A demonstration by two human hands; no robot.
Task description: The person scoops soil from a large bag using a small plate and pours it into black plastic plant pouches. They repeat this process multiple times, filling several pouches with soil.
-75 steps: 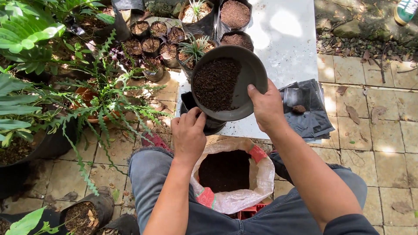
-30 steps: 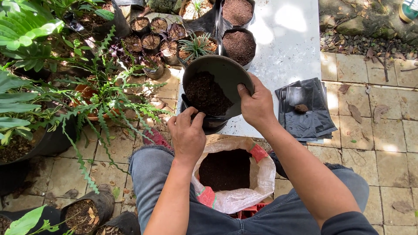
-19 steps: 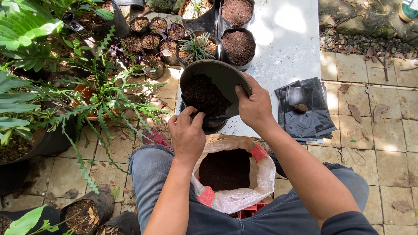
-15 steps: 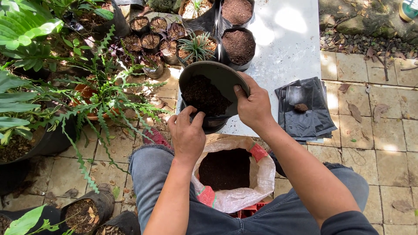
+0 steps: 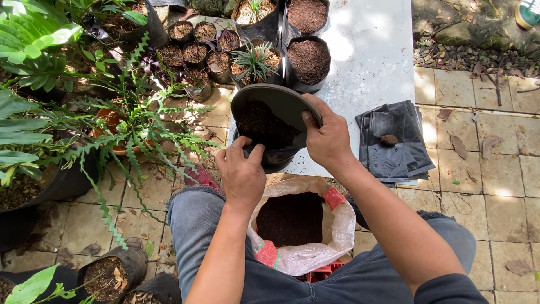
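Right hand (image 5: 329,135) has a firm grip on the rim of a dark round dish (image 5: 275,107), tilted so the soil (image 5: 264,125) slides toward the black grow bag (image 5: 277,157) beneath it. Left hand (image 5: 243,171) pinches that bag's near edge, holding it open. Just below sits a white sack of soil (image 5: 298,225) between the knees; a stack of empty black bags (image 5: 394,141) lies to the right.

The bowl (image 5: 281,104) in my grip is black, its soil (image 5: 264,124) dark brown. Below the bowl, my sack (image 5: 337,225) is white with red trim. Right of the bowl lie glossy black bags (image 5: 394,141) on beige paving (image 5: 495,186). Left of it, fern fronds (image 5: 140,129) are bright green.
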